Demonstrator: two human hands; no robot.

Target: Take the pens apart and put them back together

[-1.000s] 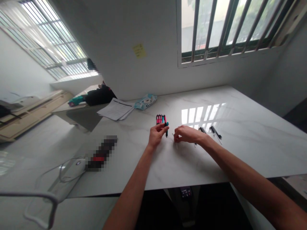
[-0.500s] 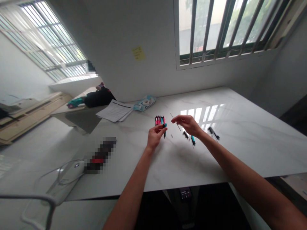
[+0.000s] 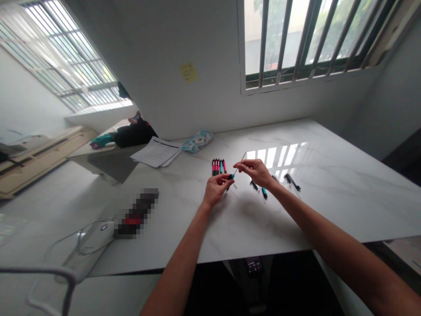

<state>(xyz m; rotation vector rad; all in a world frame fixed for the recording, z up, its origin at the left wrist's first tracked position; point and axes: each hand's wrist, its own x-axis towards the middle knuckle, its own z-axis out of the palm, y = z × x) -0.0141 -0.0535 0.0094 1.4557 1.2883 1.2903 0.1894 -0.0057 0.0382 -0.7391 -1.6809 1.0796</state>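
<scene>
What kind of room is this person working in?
Probably an office or workroom. A large white marble-look table stands under a barred window, with printed papers, a row of pens and a yellow sticky note on the wall.

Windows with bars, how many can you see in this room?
2. One barred window is in the wall straight ahead, above the white table. The other barred window is at the far left, above a ledge.
</scene>
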